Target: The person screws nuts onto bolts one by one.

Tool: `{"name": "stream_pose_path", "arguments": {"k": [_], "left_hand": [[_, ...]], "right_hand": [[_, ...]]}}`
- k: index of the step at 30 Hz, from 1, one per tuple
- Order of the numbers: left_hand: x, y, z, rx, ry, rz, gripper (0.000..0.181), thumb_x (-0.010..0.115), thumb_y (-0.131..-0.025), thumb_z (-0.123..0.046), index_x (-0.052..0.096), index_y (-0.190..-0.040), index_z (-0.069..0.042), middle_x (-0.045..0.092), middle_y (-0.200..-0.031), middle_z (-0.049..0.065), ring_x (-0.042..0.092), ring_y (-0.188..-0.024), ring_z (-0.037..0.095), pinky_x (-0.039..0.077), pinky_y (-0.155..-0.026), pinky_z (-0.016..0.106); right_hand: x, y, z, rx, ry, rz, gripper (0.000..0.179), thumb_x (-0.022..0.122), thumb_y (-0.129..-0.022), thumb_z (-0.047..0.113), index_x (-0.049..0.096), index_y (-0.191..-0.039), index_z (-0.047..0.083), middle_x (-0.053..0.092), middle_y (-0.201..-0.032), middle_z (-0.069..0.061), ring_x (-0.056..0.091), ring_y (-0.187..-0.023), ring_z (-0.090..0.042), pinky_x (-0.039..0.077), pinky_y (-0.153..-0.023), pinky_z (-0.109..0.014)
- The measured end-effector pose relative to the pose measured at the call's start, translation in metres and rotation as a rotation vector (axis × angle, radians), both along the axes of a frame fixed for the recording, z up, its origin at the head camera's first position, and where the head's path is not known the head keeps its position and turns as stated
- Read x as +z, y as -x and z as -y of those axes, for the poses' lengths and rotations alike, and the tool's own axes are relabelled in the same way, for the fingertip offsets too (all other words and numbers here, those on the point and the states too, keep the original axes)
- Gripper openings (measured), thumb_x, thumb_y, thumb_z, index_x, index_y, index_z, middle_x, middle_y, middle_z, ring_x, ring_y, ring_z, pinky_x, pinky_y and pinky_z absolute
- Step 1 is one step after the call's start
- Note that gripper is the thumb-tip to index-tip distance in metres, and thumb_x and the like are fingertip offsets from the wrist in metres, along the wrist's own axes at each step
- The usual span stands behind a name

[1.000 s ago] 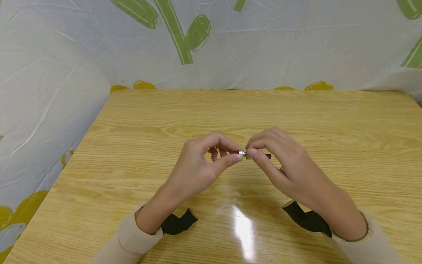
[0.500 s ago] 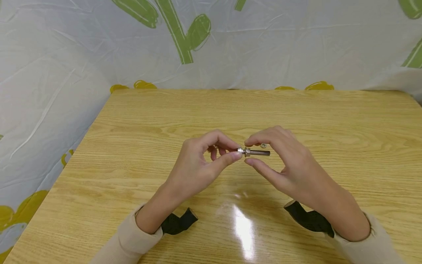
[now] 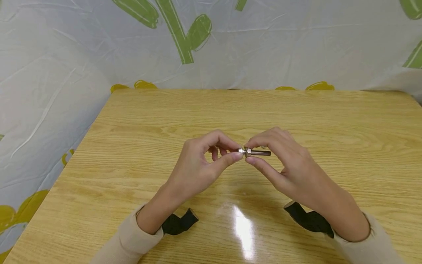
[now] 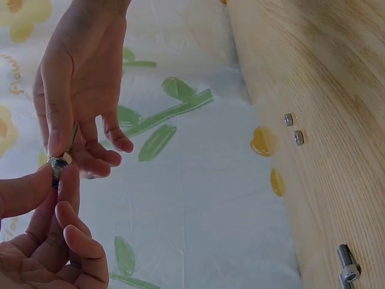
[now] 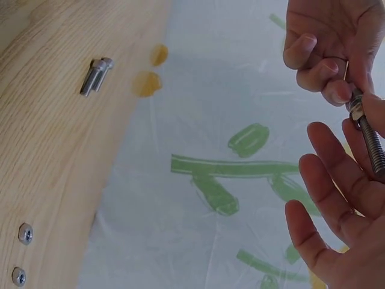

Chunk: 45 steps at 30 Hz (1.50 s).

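While left hand (image 3: 197, 165) pinches bolt (image 3: 261, 153) at one end, above counter (image 3: 138, 124) and well in from far edge, right hand (image 3: 291, 163) pinches nut (image 3: 248, 152) around it; two loose nuts (image 4: 299, 138), two other bolts (image 5: 90, 78) lie below.

In the left wrist view, yellow-orange lettering (image 4: 13, 75) is printed on the pale cloth (image 4: 198, 198), near the left edge. It runs sideways, between 2 printed yellow flowers (image 4: 24, 15), and its readable part says "flow"; the end of the word is unclear. Lower at the same edge, a 2nd scrap of print (image 4: 6, 226) shows too little to read.
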<state>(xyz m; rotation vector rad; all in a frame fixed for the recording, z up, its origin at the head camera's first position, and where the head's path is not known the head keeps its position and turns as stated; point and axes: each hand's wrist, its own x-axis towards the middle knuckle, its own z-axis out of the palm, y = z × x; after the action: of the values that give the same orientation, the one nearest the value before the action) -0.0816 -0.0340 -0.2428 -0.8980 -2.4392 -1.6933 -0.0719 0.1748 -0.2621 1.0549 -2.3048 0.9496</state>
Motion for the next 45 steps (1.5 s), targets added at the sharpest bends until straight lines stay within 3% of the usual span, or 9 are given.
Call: {"name": "stream_pose_path", "arguments": {"k": [7, 11, 15, 17, 20, 22, 29, 38, 45], "left_hand": [[-0.002, -0.001, -0.001, -0.008, -0.012, 0.004, 0.007, 0.069, -0.084, -0.013, 0.066, -0.089, -0.009, 0.069, -0.082, -0.002, 0.052, -0.072, 0.004, 0.044, -0.064, 0.022], [-0.003, -0.002, -0.002, -0.021, -0.015, 0.003, 0.006, 0.069, -0.084, -0.013, 0.066, -0.089, -0.010, 0.069, -0.082, -0.003, 0.052, -0.072, 0.004, 0.044, -0.064, 0.022], [-0.003, -0.002, -0.002, -0.021, -0.014, 0.002, 0.006, 0.068, -0.085, -0.013, 0.066, -0.089, -0.010, 0.069, -0.083, -0.003, 0.052, -0.072, 0.004, 0.044, -0.065, 0.022], [-0.003, -0.002, -0.002, -0.017, -0.007, -0.003, 0.006, 0.067, -0.085, -0.013, 0.066, -0.090, -0.010, 0.069, -0.083, -0.003, 0.052, -0.073, 0.004, 0.044, -0.065, 0.022], [-0.002, -0.001, -0.001, -0.010, 0.000, -0.006, 0.007, 0.067, -0.085, -0.013, 0.066, -0.091, -0.009, 0.069, -0.084, -0.003, 0.052, -0.073, 0.004, 0.044, -0.065, 0.022], [-0.001, -0.001, -0.001, -0.008, 0.002, -0.010, 0.007, 0.068, -0.085, -0.013, 0.066, -0.091, -0.009, 0.069, -0.085, -0.002, 0.053, -0.074, 0.004, 0.044, -0.065, 0.022], [-0.002, -0.001, -0.001, -0.008, -0.008, -0.004, 0.007, 0.068, -0.085, -0.012, 0.066, -0.090, -0.009, 0.069, -0.084, -0.002, 0.052, -0.073, 0.005, 0.044, -0.065, 0.022], [0.000, -0.001, -0.001, -0.003, 0.001, -0.006, 0.008, 0.068, -0.085, -0.013, 0.065, -0.091, -0.009, 0.070, -0.084, -0.001, 0.053, -0.073, 0.005, 0.044, -0.064, 0.022], [0.000, -0.001, -0.001, -0.004, -0.003, 0.004, 0.008, 0.069, -0.084, -0.013, 0.065, -0.090, -0.009, 0.069, -0.083, -0.002, 0.053, -0.072, 0.005, 0.044, -0.065, 0.022]], "right_hand": [[0.009, -0.004, 0.005, 0.001, -0.017, 0.052, 0.015, 0.051, -0.097, 0.023, 0.062, -0.099, 0.012, 0.059, -0.099, 0.008, 0.049, -0.094, -0.007, 0.037, -0.082, -0.019], [0.012, -0.006, 0.007, -0.029, -0.017, 0.070, 0.017, 0.049, -0.098, 0.019, 0.063, -0.091, 0.014, 0.061, -0.093, 0.009, 0.049, -0.091, -0.007, 0.035, -0.081, -0.023], [0.012, -0.007, 0.004, -0.086, -0.048, 0.128, 0.007, 0.057, -0.093, 0.016, 0.063, -0.097, 0.018, 0.061, -0.097, 0.011, 0.050, -0.095, -0.006, 0.034, -0.084, -0.026], [0.010, -0.006, 0.000, -0.104, -0.061, 0.140, 0.017, 0.065, -0.087, 0.017, 0.062, -0.104, 0.019, 0.060, -0.103, 0.012, 0.050, -0.098, -0.006, 0.035, -0.085, -0.025], [0.004, -0.003, -0.003, -0.087, -0.051, 0.097, 0.036, 0.074, -0.080, 0.018, 0.060, -0.113, 0.019, 0.059, -0.109, 0.010, 0.051, -0.101, -0.008, 0.037, -0.088, -0.023], [-0.001, 0.000, -0.005, -0.055, -0.027, 0.042, 0.040, 0.075, -0.079, 0.018, 0.059, -0.116, 0.016, 0.059, -0.110, 0.007, 0.052, -0.100, -0.011, 0.039, -0.087, -0.022], [-0.005, 0.005, -0.005, 0.030, 0.031, -0.043, 0.028, 0.067, -0.086, 0.015, 0.060, -0.113, 0.010, 0.060, -0.107, 0.004, 0.052, -0.097, -0.012, 0.038, -0.086, -0.020], [-0.002, 0.002, -0.003, 0.008, 0.006, -0.008, 0.025, 0.066, -0.087, 0.016, 0.061, -0.111, 0.013, 0.059, -0.106, 0.005, 0.051, -0.098, -0.011, 0.038, -0.085, -0.018], [0.011, -0.003, 0.003, 0.002, -0.019, 0.055, 0.014, 0.053, -0.096, 0.023, 0.061, -0.100, 0.012, 0.059, -0.100, 0.008, 0.049, -0.095, -0.008, 0.037, -0.083, -0.020]]}}
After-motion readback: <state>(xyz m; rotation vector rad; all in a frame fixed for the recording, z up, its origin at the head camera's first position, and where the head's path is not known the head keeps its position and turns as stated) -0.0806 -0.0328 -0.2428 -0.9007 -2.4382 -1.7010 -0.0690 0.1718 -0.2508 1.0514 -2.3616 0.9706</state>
